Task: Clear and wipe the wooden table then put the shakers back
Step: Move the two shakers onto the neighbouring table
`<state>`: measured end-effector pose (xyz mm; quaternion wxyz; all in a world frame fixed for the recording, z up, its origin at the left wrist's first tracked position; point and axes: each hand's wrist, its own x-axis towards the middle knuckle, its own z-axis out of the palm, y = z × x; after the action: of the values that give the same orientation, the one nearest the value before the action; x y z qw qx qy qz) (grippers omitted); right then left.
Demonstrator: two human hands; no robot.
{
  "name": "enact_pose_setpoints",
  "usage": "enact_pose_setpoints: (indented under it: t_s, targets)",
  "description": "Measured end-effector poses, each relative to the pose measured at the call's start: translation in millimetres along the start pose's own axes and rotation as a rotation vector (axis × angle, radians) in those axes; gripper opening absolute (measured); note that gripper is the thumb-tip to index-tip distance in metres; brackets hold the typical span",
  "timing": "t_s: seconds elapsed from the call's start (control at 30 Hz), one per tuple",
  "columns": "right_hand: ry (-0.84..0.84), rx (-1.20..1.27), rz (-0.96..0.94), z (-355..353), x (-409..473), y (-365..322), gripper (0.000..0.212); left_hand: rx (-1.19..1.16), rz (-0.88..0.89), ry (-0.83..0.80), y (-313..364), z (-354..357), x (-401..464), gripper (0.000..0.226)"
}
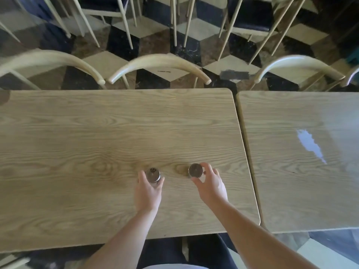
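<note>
Two small glass shakers with metal lids stand upright on the wooden table (97, 133), a little right of its middle and toward the near side. My left hand (148, 192) wraps around the left shaker (153, 174) from behind. My right hand (210, 186) curls around the right shaker (195, 170), thumb and fingers at its sides. Whether the right fingers press the glass or sit just off it I cannot tell. Apart from the two shakers, the tabletop carries nothing.
A second wooden table (303, 162) abuts on the right with a narrow gap and a bright glare patch. Pale curved-back chairs (159, 65) line the far edge, and more chairs stand beyond on a chequered floor. The near table edge is close to my body.
</note>
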<state>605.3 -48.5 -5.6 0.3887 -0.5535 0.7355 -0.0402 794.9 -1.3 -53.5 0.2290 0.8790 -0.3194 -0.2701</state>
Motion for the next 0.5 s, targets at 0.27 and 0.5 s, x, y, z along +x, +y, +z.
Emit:
enact_pose_setpoints:
  t_s: [0.27, 0.5]
  targets:
    - [0.026, -0.001, 0.02, 3.8, -8.3, -0.6, 0.042, -0.098, -0.013, -0.012, -0.9, 9.5, 10.5, 0.054]
    - [-0.006, -0.02, 0.073, 2.4, -19.0, -1.7, 0.052, -0.179, -0.154, -0.18, -0.3, -6.7, 4.7, 0.073]
